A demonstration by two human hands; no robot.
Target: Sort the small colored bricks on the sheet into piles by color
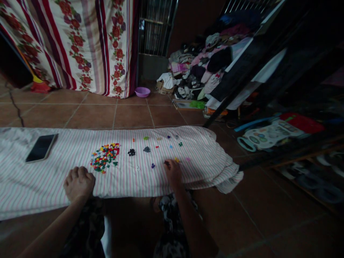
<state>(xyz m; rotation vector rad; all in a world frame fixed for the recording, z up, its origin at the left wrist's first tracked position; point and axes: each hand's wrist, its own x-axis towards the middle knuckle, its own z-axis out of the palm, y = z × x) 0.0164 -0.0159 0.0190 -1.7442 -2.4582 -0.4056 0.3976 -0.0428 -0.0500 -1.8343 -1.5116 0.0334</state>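
A mixed pile of small coloured pieces (104,157) lies on the striped cloth (199,143). To its right are small separate groups: black pieces (131,152), grey pieces (146,149), white pieces (138,168), purple pieces (153,166), yellow pieces (176,159) and pink pieces (187,159). My left hand (79,183) rests on the cloth below the mixed pile, fingers curled. My right hand (173,172) is beside the yellow pieces, its fingertips pinched around something small and dark that I cannot make out.
A phone (41,147) lies at the left of the cloth. Beyond, on the tiled floor, are a purple basin (142,92), a heap of clothes (199,68) and a floral curtain (94,46). A toy panel (274,134) stands at the right.
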